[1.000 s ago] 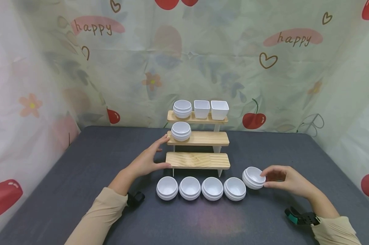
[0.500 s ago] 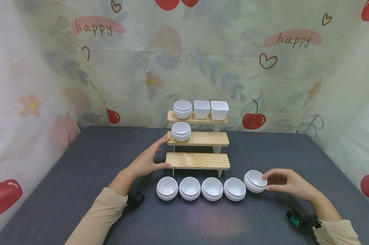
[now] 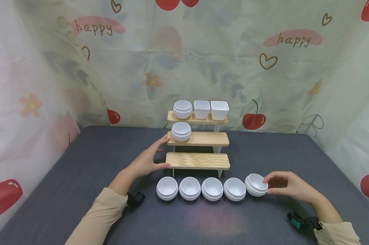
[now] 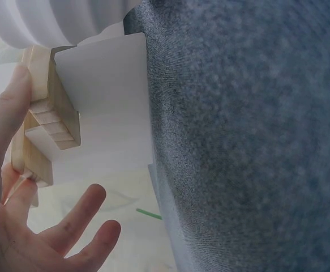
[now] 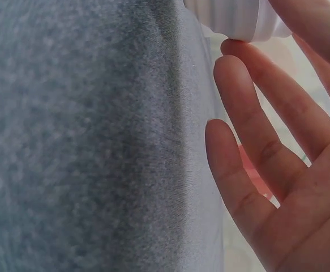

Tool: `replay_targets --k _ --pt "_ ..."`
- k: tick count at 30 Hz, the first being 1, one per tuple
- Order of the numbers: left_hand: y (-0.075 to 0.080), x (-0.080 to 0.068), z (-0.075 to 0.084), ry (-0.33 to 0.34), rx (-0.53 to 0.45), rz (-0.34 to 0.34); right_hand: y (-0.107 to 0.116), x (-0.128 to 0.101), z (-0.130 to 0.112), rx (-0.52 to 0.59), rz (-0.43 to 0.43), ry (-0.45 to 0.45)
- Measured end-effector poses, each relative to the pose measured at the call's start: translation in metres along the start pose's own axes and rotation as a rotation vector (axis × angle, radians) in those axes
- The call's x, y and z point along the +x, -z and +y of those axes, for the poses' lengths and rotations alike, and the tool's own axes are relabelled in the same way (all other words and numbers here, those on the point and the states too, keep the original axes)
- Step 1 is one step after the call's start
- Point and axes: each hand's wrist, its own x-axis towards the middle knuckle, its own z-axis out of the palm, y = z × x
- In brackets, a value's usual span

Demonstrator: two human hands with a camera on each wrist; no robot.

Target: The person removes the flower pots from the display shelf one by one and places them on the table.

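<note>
White and ribbed round its side, the bowl (image 3: 256, 184) sits tilted at the right end of a row (image 3: 200, 188) of four like it on the grey table (image 3: 80, 177), just beside the nearest one, in front of the wooden rack (image 3: 198, 143). My right hand (image 3: 286, 185) pinches its far rim between thumb and fingertips, the other fingers loose. My right wrist camera shows only a sliver of that ribbed wall (image 5: 235, 20) at the top edge, with one fingertip (image 5: 232, 48) against it and the remaining fingers nearly straight over the table; the tilt and the row appear only from the head. My left hand (image 3: 147, 160) lies open against the rack's left end, fingers straight, thumb on the lowest shelf. Its wrist camera shows what the head view hides: a white side panel (image 4: 105, 107) under the shelf ends (image 4: 46, 113), my finger (image 4: 3, 107) pressed along the wood.
</note>
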Motion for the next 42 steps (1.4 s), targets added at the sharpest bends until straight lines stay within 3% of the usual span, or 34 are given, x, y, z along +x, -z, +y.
replay_targets --k 8,35,42 --pt "-0.0004 -0.0001 -0.0003 0.003 0.007 -0.002 -0.0002 -0.0015 0.002 -0.006 -0.019 -0.011" --pt "0.0009 -0.0006 0.0017 0.002 0.01 -0.001 -0.0011 -0.0011 0.004 0.108 -0.102 0.116" --pt "0.0006 -0.0004 0.0014 -0.003 0.015 0.002 -0.0005 -0.0014 0.0012 0.129 -0.122 0.098"
